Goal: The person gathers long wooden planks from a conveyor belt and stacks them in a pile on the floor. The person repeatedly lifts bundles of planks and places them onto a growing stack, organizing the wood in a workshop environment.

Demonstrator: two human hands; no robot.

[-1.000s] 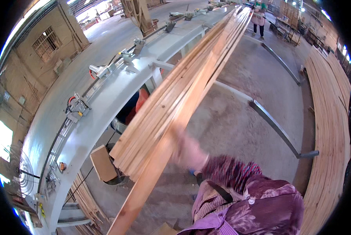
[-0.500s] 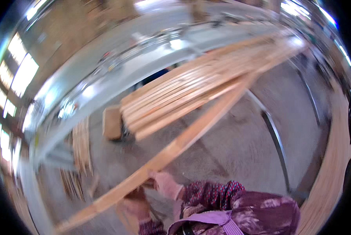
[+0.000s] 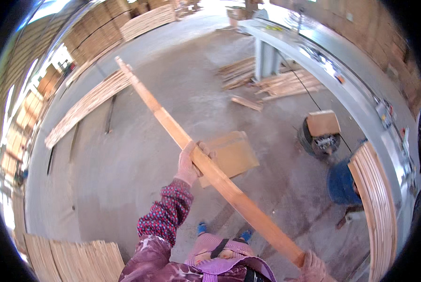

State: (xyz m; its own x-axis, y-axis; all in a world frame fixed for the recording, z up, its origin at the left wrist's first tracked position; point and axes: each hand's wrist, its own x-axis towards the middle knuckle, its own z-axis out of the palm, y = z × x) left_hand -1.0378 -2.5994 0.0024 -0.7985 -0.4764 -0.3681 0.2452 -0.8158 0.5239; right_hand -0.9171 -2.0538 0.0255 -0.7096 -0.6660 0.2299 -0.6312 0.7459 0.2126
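Note:
A long, narrow wooden board [image 3: 241,195] slants across the head view, from the lower right to the far upper left, held above the floor. My left hand [image 3: 188,165], in a pale pink glove, is closed around it near the middle, thumb and fingers on opposite sides. At the board's near end my right hand [image 3: 315,269], also gloved, grips it; the lower picture edge cuts this hand off in part. Under the board, beyond my left hand, a flat piece of brown cardboard [image 3: 231,152] lies on the concrete floor.
Boards [image 3: 373,202] are stacked at the right beside a long grey machine frame [image 3: 323,66]. A blue barrel [image 3: 342,183] and a dark bucket [image 3: 314,141] stand near it. More boards lie at the far left [image 3: 90,105], lower left [image 3: 74,258] and beneath the frame [image 3: 290,84].
My view has swung left, so the stack and machine now sit at the right. The board has turned with me, its far end off the stack. My hands are farther apart along it.

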